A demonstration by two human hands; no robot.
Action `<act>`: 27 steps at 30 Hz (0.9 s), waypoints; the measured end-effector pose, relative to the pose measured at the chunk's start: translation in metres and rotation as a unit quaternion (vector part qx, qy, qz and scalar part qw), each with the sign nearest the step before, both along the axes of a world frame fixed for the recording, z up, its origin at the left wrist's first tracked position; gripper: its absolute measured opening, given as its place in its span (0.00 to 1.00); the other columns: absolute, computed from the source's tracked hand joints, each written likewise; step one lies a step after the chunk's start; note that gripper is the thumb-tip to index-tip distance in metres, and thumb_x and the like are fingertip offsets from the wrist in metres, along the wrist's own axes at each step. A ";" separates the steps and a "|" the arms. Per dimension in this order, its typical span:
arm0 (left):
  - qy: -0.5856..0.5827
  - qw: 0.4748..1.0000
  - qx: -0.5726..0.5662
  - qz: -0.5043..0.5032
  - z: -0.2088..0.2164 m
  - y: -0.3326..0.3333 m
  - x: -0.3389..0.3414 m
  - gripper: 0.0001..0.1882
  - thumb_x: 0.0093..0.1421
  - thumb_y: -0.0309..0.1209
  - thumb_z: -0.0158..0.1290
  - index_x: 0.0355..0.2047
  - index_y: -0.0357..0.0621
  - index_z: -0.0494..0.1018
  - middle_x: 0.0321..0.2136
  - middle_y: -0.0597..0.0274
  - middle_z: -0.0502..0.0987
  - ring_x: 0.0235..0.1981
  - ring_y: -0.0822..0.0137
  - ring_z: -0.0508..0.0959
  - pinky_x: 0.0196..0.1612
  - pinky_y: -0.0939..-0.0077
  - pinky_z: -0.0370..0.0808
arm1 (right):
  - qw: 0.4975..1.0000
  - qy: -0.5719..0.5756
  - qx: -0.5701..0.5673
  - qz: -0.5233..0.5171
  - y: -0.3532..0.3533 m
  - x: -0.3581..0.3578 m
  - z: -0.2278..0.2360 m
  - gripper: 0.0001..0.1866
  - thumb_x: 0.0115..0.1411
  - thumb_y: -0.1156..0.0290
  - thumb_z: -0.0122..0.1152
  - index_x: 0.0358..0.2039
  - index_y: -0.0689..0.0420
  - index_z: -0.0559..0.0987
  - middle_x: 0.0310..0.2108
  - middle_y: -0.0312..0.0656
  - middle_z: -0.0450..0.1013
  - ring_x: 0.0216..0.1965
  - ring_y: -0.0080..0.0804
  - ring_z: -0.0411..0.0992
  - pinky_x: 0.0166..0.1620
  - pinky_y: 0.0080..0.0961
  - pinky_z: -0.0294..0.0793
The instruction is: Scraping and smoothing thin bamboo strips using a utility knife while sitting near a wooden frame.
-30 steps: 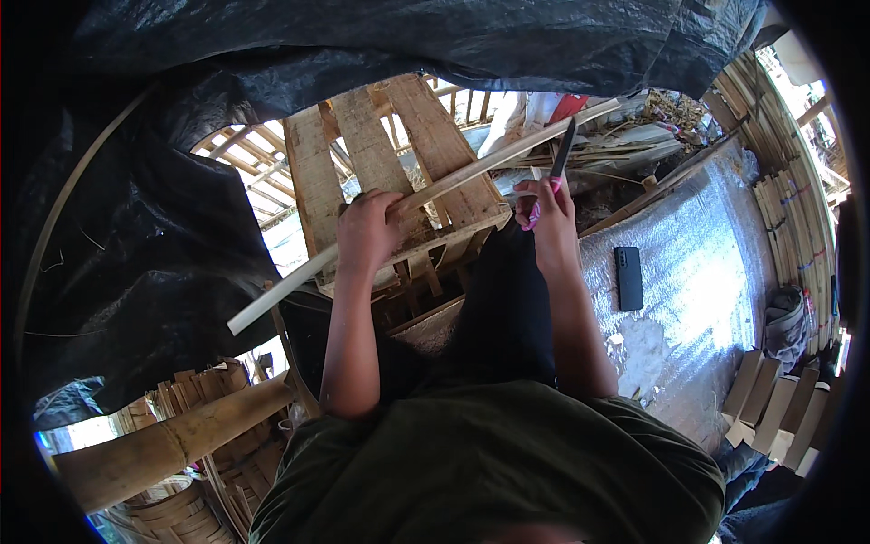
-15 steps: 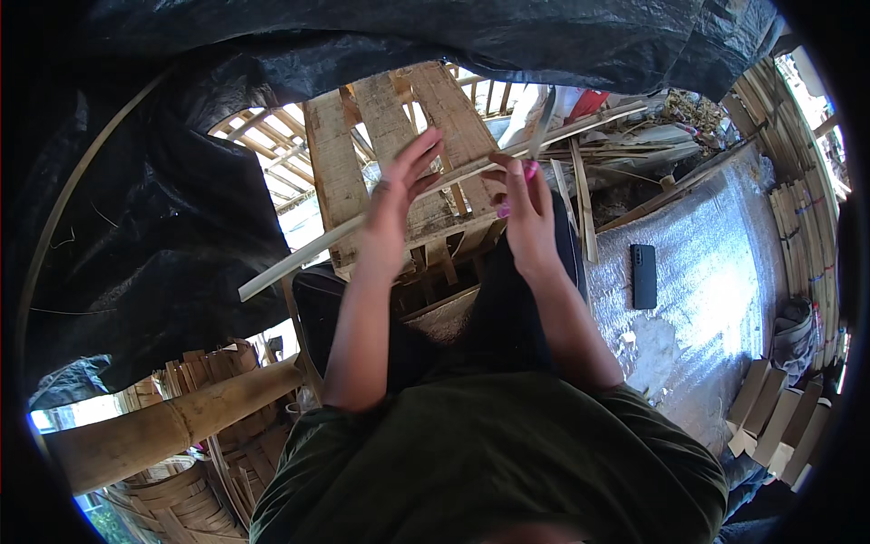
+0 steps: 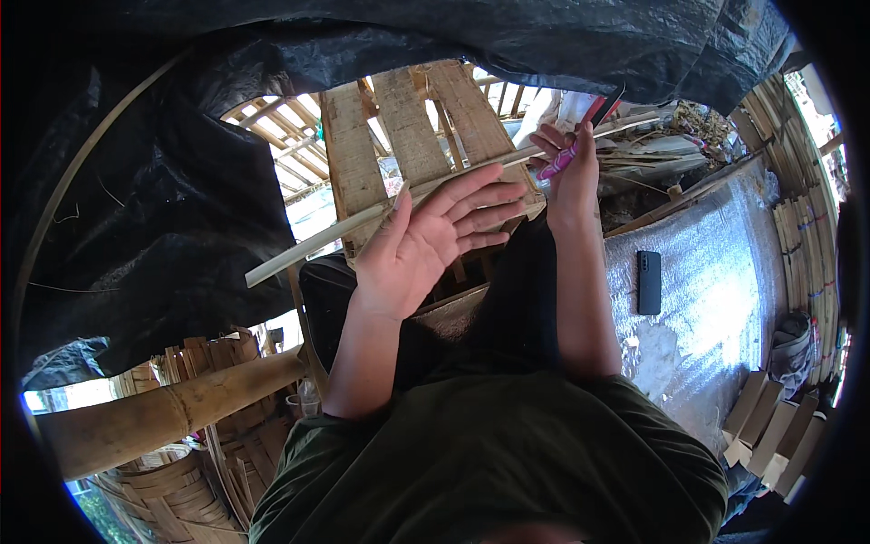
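Your floor (image 3: 725,299) to right: silvery foil-like mat, crinkled, sunlit. Dark phone (image 3: 649,282) lies flat on it, alone, well apart from mat edges. Stack of flat brown boards (image 3: 770,426) rests at mat's lower right corner. Split bamboo slats (image 3: 802,263) line mat's far right edge. Ahead of you, wooden pallet (image 3: 408,136) of broad planks; long bamboo strip (image 3: 362,222) crosses over planks, whether touching them unclear.
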State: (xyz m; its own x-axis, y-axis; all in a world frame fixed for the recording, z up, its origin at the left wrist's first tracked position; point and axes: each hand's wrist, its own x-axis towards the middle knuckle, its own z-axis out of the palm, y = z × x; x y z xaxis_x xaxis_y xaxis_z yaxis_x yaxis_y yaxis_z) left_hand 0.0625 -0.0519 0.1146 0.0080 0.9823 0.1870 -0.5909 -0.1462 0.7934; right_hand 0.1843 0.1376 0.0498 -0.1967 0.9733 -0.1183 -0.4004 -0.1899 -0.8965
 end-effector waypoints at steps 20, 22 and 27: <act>-0.408 0.856 0.281 -0.150 0.090 -0.039 0.125 0.56 0.60 0.59 0.44 0.72 0.36 0.29 0.58 0.36 0.71 0.66 0.54 0.65 0.65 0.55 0.49 | 0.999 0.001 -0.026 0.041 -0.029 0.001 0.003 0.22 0.75 0.47 0.33 0.42 0.53 0.67 0.52 0.56 0.75 0.53 0.49 0.75 0.49 0.43 0.73; -0.411 0.856 0.277 -0.150 0.088 -0.038 0.127 0.55 0.60 0.56 0.46 0.73 0.37 0.30 0.57 0.37 0.71 0.65 0.55 0.66 0.64 0.56 0.51 | 0.999 0.003 -0.030 0.038 -0.029 0.005 0.002 0.22 0.75 0.47 0.33 0.35 0.50 0.64 0.52 0.57 0.75 0.53 0.50 0.75 0.49 0.44 0.72; -0.413 0.856 0.278 -0.139 0.085 -0.037 0.123 0.55 0.59 0.50 0.51 0.73 0.38 0.32 0.57 0.39 0.72 0.63 0.56 0.67 0.60 0.60 0.57 | 0.998 0.023 -0.012 0.051 -0.028 0.008 -0.011 0.31 0.73 0.43 0.39 0.55 0.62 0.64 0.50 0.56 0.74 0.49 0.45 0.77 0.43 0.38 0.77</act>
State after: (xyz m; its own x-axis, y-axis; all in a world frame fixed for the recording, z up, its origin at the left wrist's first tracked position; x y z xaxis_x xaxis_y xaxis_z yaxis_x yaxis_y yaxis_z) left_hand 0.1852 -0.0887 0.1999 -0.1347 0.7211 0.6796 -0.9899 -0.1291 -0.0592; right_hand 0.1920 0.1093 0.0393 -0.3002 0.9450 -0.1301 -0.4185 -0.2530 -0.8723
